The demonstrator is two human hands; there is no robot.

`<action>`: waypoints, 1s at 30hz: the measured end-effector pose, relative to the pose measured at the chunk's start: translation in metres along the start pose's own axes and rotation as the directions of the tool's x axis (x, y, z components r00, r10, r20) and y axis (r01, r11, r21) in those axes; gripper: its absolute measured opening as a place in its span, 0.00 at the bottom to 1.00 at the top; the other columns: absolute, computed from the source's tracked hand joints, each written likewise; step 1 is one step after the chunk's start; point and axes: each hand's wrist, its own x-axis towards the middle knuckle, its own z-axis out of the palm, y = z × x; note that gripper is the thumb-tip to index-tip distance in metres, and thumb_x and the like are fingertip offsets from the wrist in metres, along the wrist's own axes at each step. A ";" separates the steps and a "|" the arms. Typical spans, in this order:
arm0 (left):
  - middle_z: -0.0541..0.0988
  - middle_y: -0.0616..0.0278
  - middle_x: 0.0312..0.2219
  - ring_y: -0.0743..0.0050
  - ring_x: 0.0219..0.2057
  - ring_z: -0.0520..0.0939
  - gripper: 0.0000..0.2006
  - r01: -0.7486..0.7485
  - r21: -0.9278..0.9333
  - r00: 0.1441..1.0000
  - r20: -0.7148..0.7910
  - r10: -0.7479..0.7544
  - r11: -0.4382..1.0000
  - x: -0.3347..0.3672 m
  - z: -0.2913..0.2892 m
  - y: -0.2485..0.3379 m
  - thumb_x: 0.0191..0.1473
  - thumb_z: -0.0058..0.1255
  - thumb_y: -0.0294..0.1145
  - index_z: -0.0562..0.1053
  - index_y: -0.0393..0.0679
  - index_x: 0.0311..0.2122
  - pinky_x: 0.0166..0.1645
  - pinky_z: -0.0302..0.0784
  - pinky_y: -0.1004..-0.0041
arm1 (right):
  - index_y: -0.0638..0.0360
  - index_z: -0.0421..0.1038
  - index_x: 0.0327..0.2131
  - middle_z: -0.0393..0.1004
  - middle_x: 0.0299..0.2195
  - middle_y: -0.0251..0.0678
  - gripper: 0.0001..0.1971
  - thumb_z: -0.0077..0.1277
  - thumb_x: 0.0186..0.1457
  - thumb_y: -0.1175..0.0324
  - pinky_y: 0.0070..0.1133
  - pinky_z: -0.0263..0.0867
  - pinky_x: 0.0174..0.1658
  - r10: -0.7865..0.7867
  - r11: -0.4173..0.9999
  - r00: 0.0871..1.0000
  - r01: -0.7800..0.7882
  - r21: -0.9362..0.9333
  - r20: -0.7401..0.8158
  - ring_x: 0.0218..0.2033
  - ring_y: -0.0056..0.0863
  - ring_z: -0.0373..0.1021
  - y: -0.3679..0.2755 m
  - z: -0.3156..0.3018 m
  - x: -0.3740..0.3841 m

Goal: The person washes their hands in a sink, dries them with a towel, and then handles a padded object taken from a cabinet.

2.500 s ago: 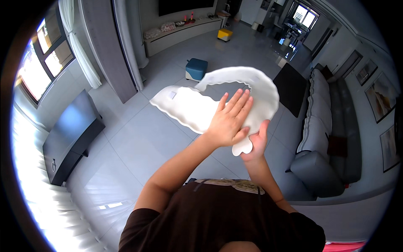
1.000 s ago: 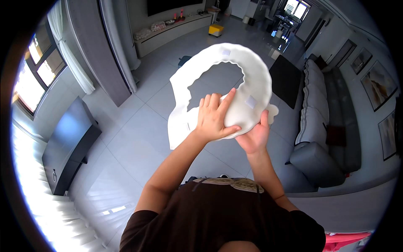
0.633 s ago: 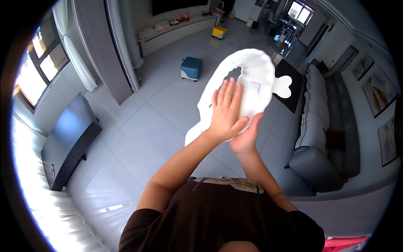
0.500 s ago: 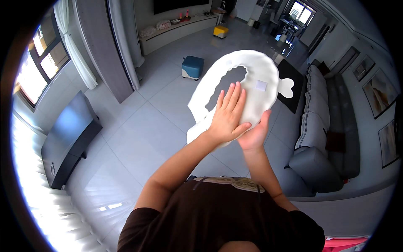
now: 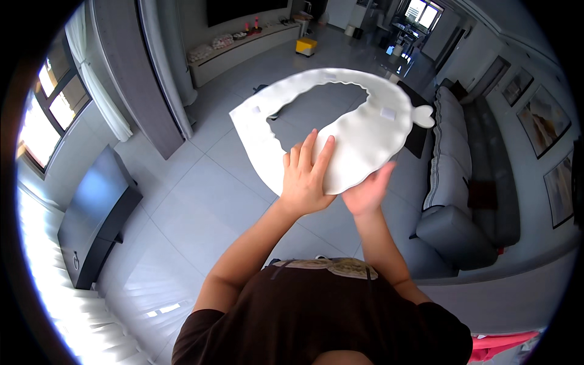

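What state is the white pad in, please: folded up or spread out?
Spread out: the white pad forms a wide loop, and the floor shows through its large, wavy-edged opening.

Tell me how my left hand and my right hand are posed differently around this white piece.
Your left hand lies over the white piece with its back up; your right hand is at the lower-right edge, palm up. The left hand's fingers show on top, whereas the right hand's are mostly hidden beneath. Both hands are bare.
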 end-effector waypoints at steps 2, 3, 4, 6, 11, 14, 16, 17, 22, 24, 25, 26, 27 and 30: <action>0.54 0.36 0.59 0.42 0.52 0.64 0.48 -0.009 0.023 1.000 0.001 0.009 1.000 0.006 -0.003 0.004 0.28 0.61 0.35 0.58 0.43 0.62 0.47 0.59 0.57 | 0.57 0.40 0.65 0.47 0.65 0.38 0.36 0.26 0.64 0.42 0.33 0.44 0.66 0.000 0.478 1.000 0.007 -0.878 0.008 0.65 0.35 0.46 0.014 -0.028 -0.017; 0.53 0.35 0.60 0.39 0.55 0.62 0.48 -0.031 0.058 0.999 0.033 0.029 0.998 0.007 -0.005 0.005 0.29 0.60 0.37 0.58 0.43 0.62 0.50 0.58 0.54 | 0.57 0.40 0.65 0.47 0.65 0.38 0.36 0.26 0.64 0.42 0.33 0.44 0.66 0.010 0.483 1.000 0.003 -0.876 0.009 0.65 0.35 0.46 0.016 -0.021 -0.016; 0.51 0.33 0.60 0.37 0.57 0.60 0.47 -0.055 0.090 0.997 0.067 0.049 0.994 0.006 -0.006 0.005 0.30 0.60 0.38 0.57 0.42 0.62 0.52 0.57 0.52 | 0.56 0.39 0.65 0.46 0.65 0.37 0.36 0.26 0.63 0.41 0.33 0.44 0.66 0.082 0.615 0.988 -0.155 -0.773 -0.133 0.66 0.34 0.45 0.015 -0.009 -0.014; 0.50 0.32 0.61 0.35 0.59 0.57 0.47 -0.067 0.080 0.992 0.108 0.058 0.995 0.003 -0.010 0.006 0.31 0.59 0.41 0.57 0.42 0.62 0.54 0.55 0.47 | 0.55 0.38 0.66 0.44 0.66 0.37 0.37 0.21 0.63 0.39 0.33 0.43 0.66 0.205 0.796 0.965 -0.263 -0.545 -0.167 0.66 0.34 0.44 0.010 -0.002 -0.008; 0.50 0.32 0.62 0.33 0.62 0.54 0.45 -0.132 0.082 0.979 0.169 0.116 0.988 0.000 -0.014 0.002 0.36 0.52 0.53 0.59 0.42 0.61 0.60 0.51 0.42 | 0.54 0.40 0.65 0.45 0.65 0.37 0.35 0.15 0.64 0.41 0.34 0.45 0.66 0.138 0.870 0.972 -0.211 -0.445 -0.192 0.66 0.34 0.45 0.009 0.004 -0.009; 0.55 0.37 0.61 0.38 0.62 0.56 0.44 -0.174 0.145 0.977 0.153 0.151 0.974 0.003 -0.014 0.004 0.40 0.47 0.61 0.62 0.41 0.60 0.60 0.53 0.46 | 0.53 0.44 0.64 0.49 0.64 0.35 0.34 0.18 0.64 0.41 0.33 0.47 0.65 0.116 0.926 0.960 -0.197 -0.322 -0.256 0.65 0.34 0.47 0.005 0.005 -0.006; 0.58 0.40 0.60 0.41 0.62 0.58 0.44 -0.184 0.142 0.978 0.124 0.167 0.973 0.002 -0.013 0.000 0.42 0.44 0.64 0.64 0.42 0.59 0.60 0.54 0.47 | 0.53 0.47 0.63 0.52 0.63 0.35 0.32 0.18 0.65 0.43 0.34 0.49 0.64 0.154 0.972 0.939 -0.201 -0.125 -0.308 0.64 0.35 0.50 -0.002 0.008 -0.005; 0.61 0.42 0.59 0.43 0.61 0.60 0.44 -0.196 0.139 0.978 0.096 0.183 0.971 0.002 -0.012 -0.003 0.43 0.42 0.68 0.65 0.42 0.58 0.60 0.55 0.48 | 0.53 0.47 0.63 0.52 0.63 0.35 0.32 0.18 0.65 0.43 0.34 0.49 0.64 0.155 0.971 0.938 -0.202 -0.126 -0.309 0.64 0.35 0.50 -0.004 0.010 -0.004; 0.66 0.44 0.56 0.47 0.59 0.65 0.46 -0.240 0.105 0.970 0.059 0.235 0.965 0.000 -0.017 -0.013 0.42 0.38 0.75 0.68 0.43 0.55 0.60 0.57 0.51 | 0.52 0.48 0.63 0.53 0.63 0.36 0.32 0.18 0.64 0.42 0.39 0.51 0.63 0.300 0.953 0.922 -0.299 0.045 -0.245 0.63 0.37 0.51 -0.014 0.007 -0.002; 0.67 0.44 0.56 0.48 0.58 0.67 0.48 -0.258 0.099 0.965 0.074 0.251 0.961 0.001 -0.021 -0.016 0.41 0.37 0.78 0.69 0.42 0.55 0.60 0.58 0.51 | 0.52 0.49 0.63 0.53 0.63 0.36 0.32 0.18 0.64 0.42 0.40 0.51 0.63 0.319 0.947 0.928 -0.307 0.090 -0.191 0.63 0.38 0.51 -0.016 0.006 -0.003; 0.67 0.45 0.56 0.49 0.58 0.67 0.50 -0.301 0.107 0.952 0.096 0.292 0.947 0.002 -0.023 -0.017 0.40 0.35 0.80 0.69 0.42 0.54 0.59 0.58 0.51 | 0.52 0.49 0.63 0.53 0.63 0.37 0.32 0.18 0.64 0.42 0.41 0.51 0.62 0.334 0.939 0.933 -0.317 0.134 -0.134 0.63 0.39 0.52 -0.017 0.006 -0.003; 0.67 0.45 0.55 0.50 0.58 0.67 0.52 -0.344 0.115 0.936 0.118 0.332 0.932 0.004 -0.025 -0.019 0.38 0.34 0.82 0.69 0.41 0.54 0.59 0.59 0.51 | 0.52 0.49 0.63 0.53 0.63 0.37 0.32 0.18 0.64 0.42 0.41 0.51 0.62 0.336 0.938 0.932 -0.318 0.136 -0.136 0.63 0.39 0.52 -0.018 0.008 -0.002; 0.67 0.45 0.55 0.50 0.58 0.67 0.52 -0.343 0.116 0.936 0.120 0.329 0.932 0.004 -0.026 -0.022 0.38 0.34 0.82 0.69 0.41 0.54 0.59 0.59 0.51 | 0.52 0.49 0.63 0.54 0.62 0.37 0.32 0.18 0.64 0.42 0.41 0.51 0.62 0.327 0.944 0.926 -0.311 0.111 -0.189 0.63 0.39 0.52 -0.019 0.009 -0.002; 0.67 0.45 0.55 0.46 0.58 0.67 0.52 -0.368 0.043 0.928 0.072 0.364 0.929 0.006 -0.030 -0.028 0.38 0.34 0.82 0.70 0.40 0.53 0.58 0.60 0.51 | 0.53 0.49 0.62 0.54 0.62 0.38 0.32 0.17 0.64 0.43 0.40 0.51 0.63 0.311 0.950 0.924 -0.294 0.106 -0.225 0.63 0.39 0.53 -0.023 0.006 0.000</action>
